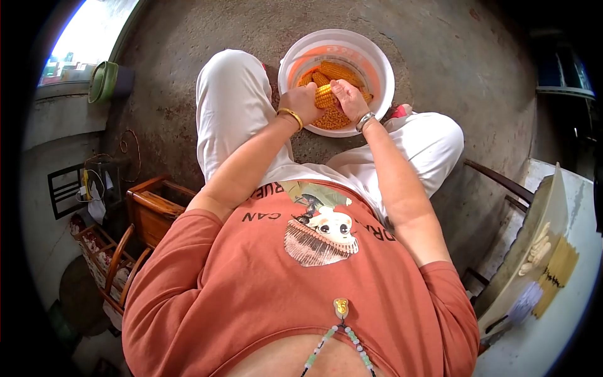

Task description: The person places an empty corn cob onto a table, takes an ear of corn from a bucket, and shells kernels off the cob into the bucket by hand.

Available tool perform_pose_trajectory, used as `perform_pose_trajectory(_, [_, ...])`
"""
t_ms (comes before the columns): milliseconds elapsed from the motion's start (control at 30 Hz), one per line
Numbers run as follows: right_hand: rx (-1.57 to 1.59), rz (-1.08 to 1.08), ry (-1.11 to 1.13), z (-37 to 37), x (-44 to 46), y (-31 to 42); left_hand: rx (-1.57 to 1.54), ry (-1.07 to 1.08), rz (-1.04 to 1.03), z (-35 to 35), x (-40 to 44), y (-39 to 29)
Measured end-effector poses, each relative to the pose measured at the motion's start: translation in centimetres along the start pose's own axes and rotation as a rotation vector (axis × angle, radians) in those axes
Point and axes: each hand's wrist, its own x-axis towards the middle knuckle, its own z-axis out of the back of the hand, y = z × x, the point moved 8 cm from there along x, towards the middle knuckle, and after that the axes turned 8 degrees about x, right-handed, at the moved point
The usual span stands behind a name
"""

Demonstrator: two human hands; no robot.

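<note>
Over a white bucket [384,69] on the floor between my knees, both hands grip one yellow corn cob [324,97]. My left hand [301,103], with a gold bangle at its wrist, wraps the cob's left end. At the other end my right hand [350,100] closes round it, thumb lying along the kernels; a silver watch or bracelet circles that wrist. Inside the bucket, more whole cobs [341,72] lean toward the far side. Loose kernels [331,119] lie in the near part, below my hands. The cob's ends are hidden by my fingers.
Concrete floor [433,56] surrounds the bucket. To the left stand a wooden cabinet [154,204] and a wooden chair [119,264]; a green container [102,81] sits by the window. At right is a table [534,239] with gloves [537,250] on it.
</note>
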Motion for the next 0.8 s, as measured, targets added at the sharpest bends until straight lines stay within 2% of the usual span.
perform_pose_trajectory(333, [-0.011, 0.081, 0.001, 0.0, 0.1, 0.0, -0.002, 0.043, 0.081, 0.2, 0.3, 0.5])
perform_pose_trajectory(467, [0.113, 0.044, -0.026, -0.1, -0.1, 0.2, -0.009, 0.024, 0.091, 0.2, 0.3, 0.5])
perform_pose_trajectory(667, [-0.026, 0.071, -0.008, -0.2, -0.3, 0.9, 0.046, -0.041, 0.016, -0.1, -0.1, -0.2])
perform_pose_trajectory(800, [0.047, 0.042, 0.029, 0.0, 0.2, -0.4, 0.033, -0.044, 0.023, -0.3, 0.0, 0.0])
